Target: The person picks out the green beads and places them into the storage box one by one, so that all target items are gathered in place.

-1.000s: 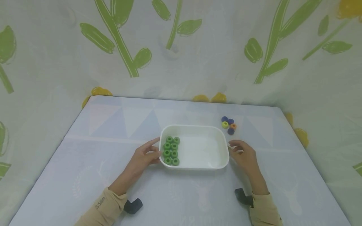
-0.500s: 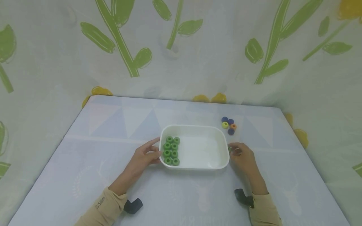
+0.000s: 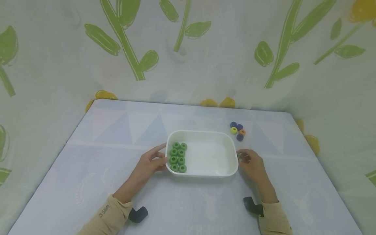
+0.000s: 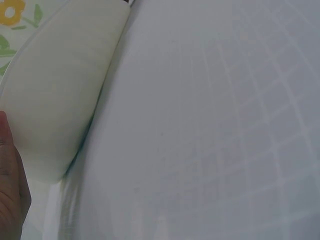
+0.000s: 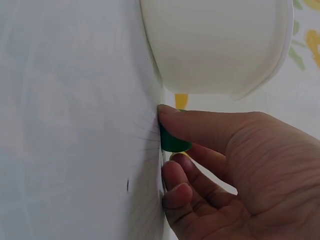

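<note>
A white rectangular tray (image 3: 210, 158) stands on the table, with several green beads (image 3: 178, 157) in two columns along its left end. My left hand (image 3: 151, 164) touches the tray's left end, its index finger stretched toward the rim; the left wrist view shows the thumb (image 4: 7, 175) against the outer wall. Just off the tray's right end, my right hand (image 3: 252, 164) pinches a green bead (image 5: 174, 142) between thumb and finger, down at the table surface. Its other fingers are loosely curled below the bead. The palm side of my left hand is mostly hidden.
Behind the tray's right corner lies a small cluster of loose beads: blue ones (image 3: 233, 124), a yellow one (image 3: 233, 130), an orange one (image 3: 242, 132) and a dark one (image 3: 240, 137). A leaf-patterned curtain (image 3: 205, 71) hangs past the table's far edge.
My right hand has shifted slightly down and left, closer to the tray's right end, and the green bead in its fingers now shows. Left hand and tray have stayed put.
</note>
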### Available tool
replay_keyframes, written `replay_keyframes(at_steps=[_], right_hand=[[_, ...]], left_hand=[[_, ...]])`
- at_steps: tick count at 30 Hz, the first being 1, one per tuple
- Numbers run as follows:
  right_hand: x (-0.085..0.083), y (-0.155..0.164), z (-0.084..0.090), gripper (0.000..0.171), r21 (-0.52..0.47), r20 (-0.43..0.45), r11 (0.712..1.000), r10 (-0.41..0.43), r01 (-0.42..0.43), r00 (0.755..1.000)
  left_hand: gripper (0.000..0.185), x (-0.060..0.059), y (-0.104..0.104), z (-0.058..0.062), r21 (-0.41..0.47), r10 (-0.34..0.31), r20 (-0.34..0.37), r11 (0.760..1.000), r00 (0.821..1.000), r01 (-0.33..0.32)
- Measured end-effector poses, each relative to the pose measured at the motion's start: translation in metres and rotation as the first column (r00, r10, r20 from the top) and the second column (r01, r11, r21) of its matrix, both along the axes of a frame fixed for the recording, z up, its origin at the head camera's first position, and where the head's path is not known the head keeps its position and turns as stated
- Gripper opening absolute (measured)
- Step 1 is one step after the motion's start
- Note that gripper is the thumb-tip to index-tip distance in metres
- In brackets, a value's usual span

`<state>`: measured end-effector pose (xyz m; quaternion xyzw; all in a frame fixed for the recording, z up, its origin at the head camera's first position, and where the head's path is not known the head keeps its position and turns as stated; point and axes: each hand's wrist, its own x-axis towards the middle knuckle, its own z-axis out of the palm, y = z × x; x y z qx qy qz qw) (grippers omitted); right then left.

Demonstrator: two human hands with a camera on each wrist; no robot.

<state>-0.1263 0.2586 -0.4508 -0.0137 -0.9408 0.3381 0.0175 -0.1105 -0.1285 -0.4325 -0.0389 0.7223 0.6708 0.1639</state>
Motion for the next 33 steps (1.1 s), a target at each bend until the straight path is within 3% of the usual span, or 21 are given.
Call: replay_keyframes(at_steps=[8,15,25,33], right_hand=[[-0.003,0.007,-0.007,0.034,-0.005,-0.092,1.0,0.016,-0.017,0.996],[-0.003,0.01,-0.001,0.034,0.004,-0.068,1.0,-0.016,0.016,0.998],[0.0,0.014,0.022,0.035,0.025,-0.193,0.998,-0.05,0.056,0.98],[0.007,-0.001,0.048,0.036,0.027,-0.218,0.998,-0.054,0.061,0.974]], left_hand=[[0.066,0.001,0.001,0.001,-0.006,-0.009,0.0,1.0,1.0,0.009],[0.066,0.001,0.001,0.001,-0.006,-0.009,0.007,1.0,1.0,0.009],[0.066,0.001,0.002,0.003,-0.009,-0.002,0.005,1.0,1.0,0.002],[0.066,0.001,0.002,0.002,-0.006,0.0,0.001,1.0,1.0,0.0]])
